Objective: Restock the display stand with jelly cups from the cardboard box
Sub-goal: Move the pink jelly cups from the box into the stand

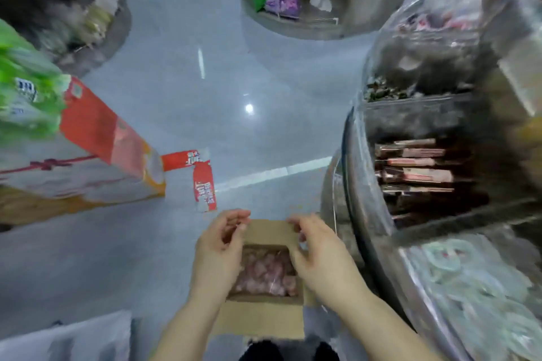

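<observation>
Both hands over open cardboard box: left hand, right hand curled, seemingly pinching clear wrap; grip unclear. Pink jelly cups directly beneath, display stand beside right hand.

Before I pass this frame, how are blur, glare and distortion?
Head view: strong wide-angle bending at the edges; motion blur smears the left cartons and the stand on the right; ceiling-light glare spots on the floor; the hands and box are soft, the pink cups indistinct.

Open cardboard box on the floor holds pink jelly cups.
</observation>
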The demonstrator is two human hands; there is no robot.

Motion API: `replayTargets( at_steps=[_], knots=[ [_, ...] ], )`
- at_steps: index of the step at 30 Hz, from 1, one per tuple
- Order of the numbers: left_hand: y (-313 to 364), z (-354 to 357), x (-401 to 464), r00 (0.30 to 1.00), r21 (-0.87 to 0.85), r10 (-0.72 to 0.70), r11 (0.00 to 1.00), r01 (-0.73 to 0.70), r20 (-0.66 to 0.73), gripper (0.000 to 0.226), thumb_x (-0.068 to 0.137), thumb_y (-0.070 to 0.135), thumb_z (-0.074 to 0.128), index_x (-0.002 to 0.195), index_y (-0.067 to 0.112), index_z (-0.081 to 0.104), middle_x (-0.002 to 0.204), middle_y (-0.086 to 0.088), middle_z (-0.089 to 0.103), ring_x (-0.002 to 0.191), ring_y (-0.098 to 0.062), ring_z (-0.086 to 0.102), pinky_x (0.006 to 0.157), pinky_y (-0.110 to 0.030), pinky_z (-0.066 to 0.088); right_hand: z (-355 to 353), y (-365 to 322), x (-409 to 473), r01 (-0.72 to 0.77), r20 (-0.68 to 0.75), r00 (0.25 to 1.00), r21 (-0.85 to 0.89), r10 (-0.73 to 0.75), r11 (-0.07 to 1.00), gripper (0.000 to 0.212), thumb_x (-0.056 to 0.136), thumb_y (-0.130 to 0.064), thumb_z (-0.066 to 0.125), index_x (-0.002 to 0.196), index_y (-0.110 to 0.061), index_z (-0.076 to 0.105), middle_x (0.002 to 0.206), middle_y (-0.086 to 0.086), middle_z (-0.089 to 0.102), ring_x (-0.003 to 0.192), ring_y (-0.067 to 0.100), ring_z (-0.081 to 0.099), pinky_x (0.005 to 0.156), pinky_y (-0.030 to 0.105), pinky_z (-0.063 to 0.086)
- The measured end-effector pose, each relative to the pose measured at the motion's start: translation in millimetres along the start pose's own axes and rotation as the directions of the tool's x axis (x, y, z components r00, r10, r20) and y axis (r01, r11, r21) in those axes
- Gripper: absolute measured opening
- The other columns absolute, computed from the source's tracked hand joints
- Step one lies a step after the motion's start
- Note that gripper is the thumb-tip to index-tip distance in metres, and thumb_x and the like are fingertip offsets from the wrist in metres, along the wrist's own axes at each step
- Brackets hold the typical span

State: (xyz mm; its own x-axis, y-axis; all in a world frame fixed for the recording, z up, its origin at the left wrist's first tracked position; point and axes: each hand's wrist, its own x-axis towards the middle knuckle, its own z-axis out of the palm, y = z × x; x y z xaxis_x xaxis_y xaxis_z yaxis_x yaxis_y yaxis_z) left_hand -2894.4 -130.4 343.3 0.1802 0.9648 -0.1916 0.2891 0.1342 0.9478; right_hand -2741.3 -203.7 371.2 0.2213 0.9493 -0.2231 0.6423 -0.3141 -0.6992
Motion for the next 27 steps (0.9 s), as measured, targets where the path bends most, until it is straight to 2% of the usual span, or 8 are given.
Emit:
replayTargets(
  at_steps=[2,6,8,11,15,20,24,27],
  knots=[
    [-70.1,-11.6,8.1,0.997,0.092,-0.079,0.993,0.077,0.013,0.044,0.086,-0.008,0.055,0.083,0.036,0.062,0.08,0.008,0.067,0.08,-0.013,0.063,0.077,-0.024,0.046,66.0,43.3,21.1,-0.128,0.15,0.979,-0.098,0.142,0.987,0.032,0.089,-0.021,0.053,0.121,-0.019,0.052,0.111,0.003,0.058,0.1,0.021,0.057,0.079,0.029,0.041],
    [-213.9,-4.3,20.5,0.953,0.247,-0.259,0.944,0.217,0.155,0.03,0.087,-0.004,0.053,0.086,0.025,0.059,0.086,0.002,0.065,0.082,-0.017,0.061,0.076,-0.016,0.046,185.3,155.9,42.8,-0.267,0.368,0.868,-0.221,0.334,0.938,0.031,0.087,-0.024,0.057,0.116,-0.011,0.055,0.114,0.01,0.06,0.106,0.026,0.057,0.076,0.026,0.039],
    [-288.5,10.6,25.3,0.925,0.353,-0.312,0.908,0.224,0.218,0.023,0.087,-0.003,0.053,0.094,0.018,0.061,0.094,-0.007,0.066,0.09,-0.024,0.061,0.085,-0.028,0.048,237.8,211.2,50.4,-0.274,0.425,0.82,-0.294,0.383,0.915,0.032,0.088,-0.024,0.056,0.115,-0.007,0.055,0.115,0.014,0.06,0.106,0.028,0.057,0.081,0.029,0.042],
    [-386.0,37.7,39.5,0.875,0.483,-0.399,0.844,0.234,0.274,0.025,0.085,0.0,0.056,0.108,0.006,0.06,0.108,-0.013,0.065,0.101,-0.026,0.06,0.093,-0.034,0.046,302.3,278.4,65.0,-0.282,0.415,0.801,-0.373,0.431,0.884,0.033,0.088,-0.015,0.051,0.12,-0.008,0.054,0.123,0.015,0.055,0.112,0.03,0.055,0.091,0.03,0.043],
    [-478.1,78.5,74.1,0.836,0.637,-0.452,0.752,0.168,0.313,0.03,0.084,0.012,0.056,0.11,-0.003,0.057,0.114,-0.021,0.06,0.109,-0.035,0.057,0.093,-0.038,0.044,366.4,339.3,98.5,-0.153,0.341,0.871,-0.495,0.353,0.855,0.051,0.087,-0.01,0.048,0.137,-0.012,0.036,0.132,0.014,0.039,0.122,0.033,0.042,0.103,0.037,0.038],
    [-529.4,108.8,115.4,0.81,0.758,-0.518,0.636,0.149,0.275,0.024,0.086,0.007,0.052,0.106,-0.003,0.062,0.112,-0.021,0.064,0.103,-0.033,0.062,0.08,-0.031,0.048,403.6,377.7,138.1,-0.102,0.338,0.851,-0.645,0.402,0.757,0.063,0.093,-0.011,0.039,0.148,-0.023,0.012,0.139,0.019,0.038,0.126,0.036,0.042,0.102,0.041,0.038],
    [-553.1,114.8,141.6,0.79,0.836,-0.557,0.538,0.108,0.256,0.041,0.09,0.023,0.054,0.127,0.006,0.051,0.13,-0.015,0.055,0.118,-0.031,0.053,0.097,-0.037,0.046,423.4,385.8,148.9,-0.19,0.268,0.832,-0.684,0.485,0.704,0.057,0.096,-0.011,0.033,0.148,-0.022,0.013,0.146,0.019,0.025,0.133,0.034,0.032,0.104,0.041,0.034],
    [-569.4,114.7,146.3,0.781,0.812,-0.547,0.577,0.09,0.302,0.05,0.087,0.035,0.057,0.13,0.01,0.049,0.132,-0.015,0.052,0.118,-0.03,0.052,0.099,-0.037,0.045,434.8,389.6,146.8,-0.146,0.241,0.881,-0.681,0.408,0.718,0.056,0.096,-0.012,0.037,0.147,-0.023,0.017,0.142,0.02,0.028,0.127,0.033,0.036,0.097,0.04,0.039]
  ],
)
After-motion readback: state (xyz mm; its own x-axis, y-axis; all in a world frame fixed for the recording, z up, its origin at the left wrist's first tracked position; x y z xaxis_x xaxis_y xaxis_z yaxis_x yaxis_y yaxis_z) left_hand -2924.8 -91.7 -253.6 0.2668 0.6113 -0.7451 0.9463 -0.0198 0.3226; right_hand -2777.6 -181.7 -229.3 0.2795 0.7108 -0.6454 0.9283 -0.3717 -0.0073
